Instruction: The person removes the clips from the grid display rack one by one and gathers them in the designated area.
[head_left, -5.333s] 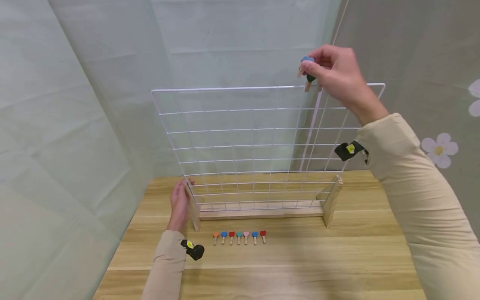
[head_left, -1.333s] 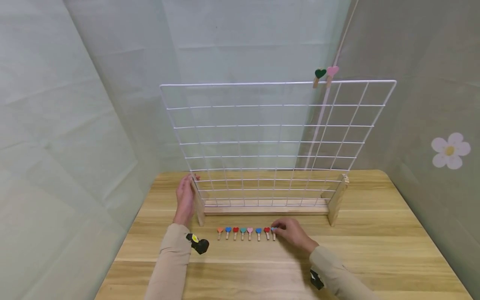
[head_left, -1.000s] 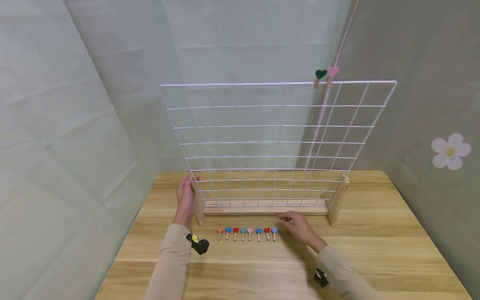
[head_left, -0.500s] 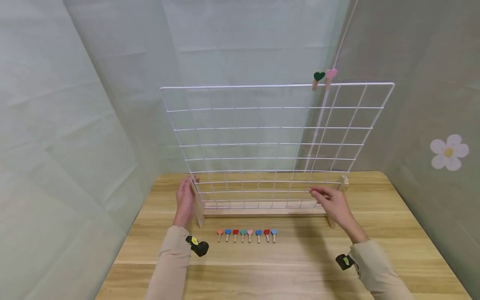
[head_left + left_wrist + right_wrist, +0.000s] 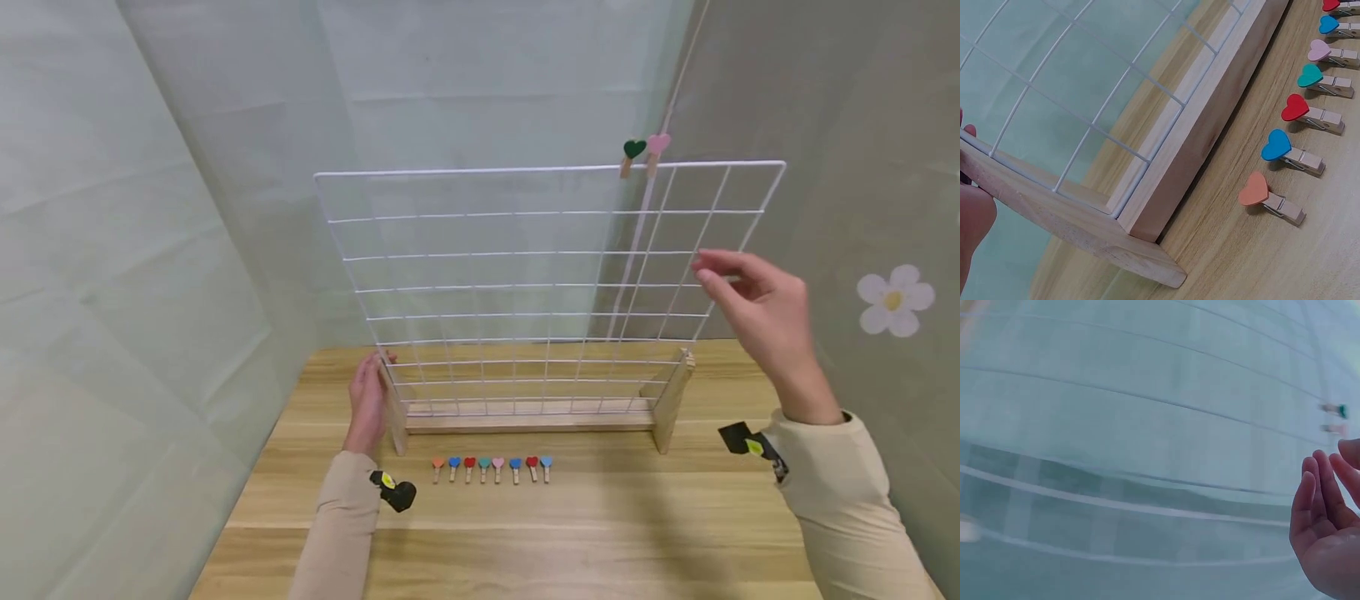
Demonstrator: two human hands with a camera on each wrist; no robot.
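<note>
Two heart-topped wooden pegs (image 5: 645,155) sit clipped at 1 o'clock on the white wire grid panel (image 5: 525,275); eight (image 5: 491,468) lie at 6 o'clock. Right hand (image 5: 757,312) raised, loosely open, empty. Left hand (image 5: 366,406) rests flat against the wooden stand (image 5: 392,408).

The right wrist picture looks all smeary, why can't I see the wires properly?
Right wrist view: motion blur smears the wire grid into soft streaks; only the right hand is fairly clear. Left wrist view: sharp, the heart clothespins cast crisp small shadows. Head view: evenly lit, the grid's edges bow from lens distortion.
</note>
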